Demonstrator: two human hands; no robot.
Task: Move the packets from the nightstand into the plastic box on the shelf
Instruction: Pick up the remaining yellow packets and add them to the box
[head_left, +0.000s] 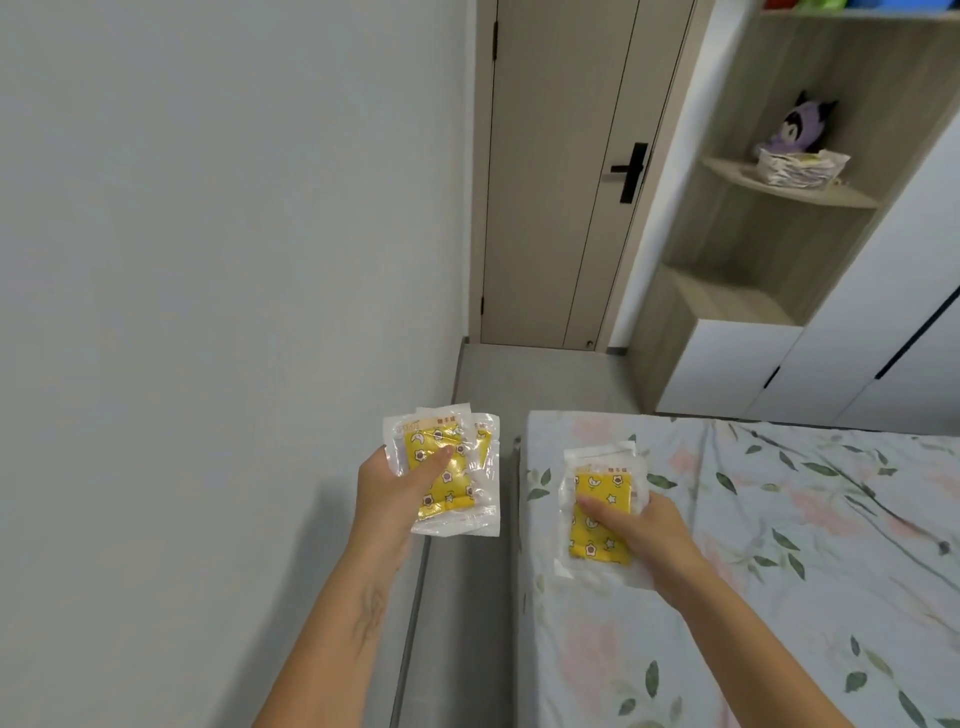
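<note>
My left hand (392, 491) grips a small stack of clear packets with yellow patterned contents (452, 480), thumb pressed on the top one, held over the gap between wall and bed. My right hand (641, 527) holds another stack of the same yellow packets (602, 506) above the bed's near corner, thumb across the front. Far at the upper right, a clear plastic box (797, 169) with packets inside sits on a curved wooden shelf (831, 195). The nightstand is out of view.
A bed with a floral sheet (779, 545) fills the lower right. A grey wall (208, 312) runs along the left, with a narrow floor strip (467, 597) between. A closed door (561, 182) stands ahead. A purple plush toy (802, 122) sits behind the box; white cabinets (779, 374) are below.
</note>
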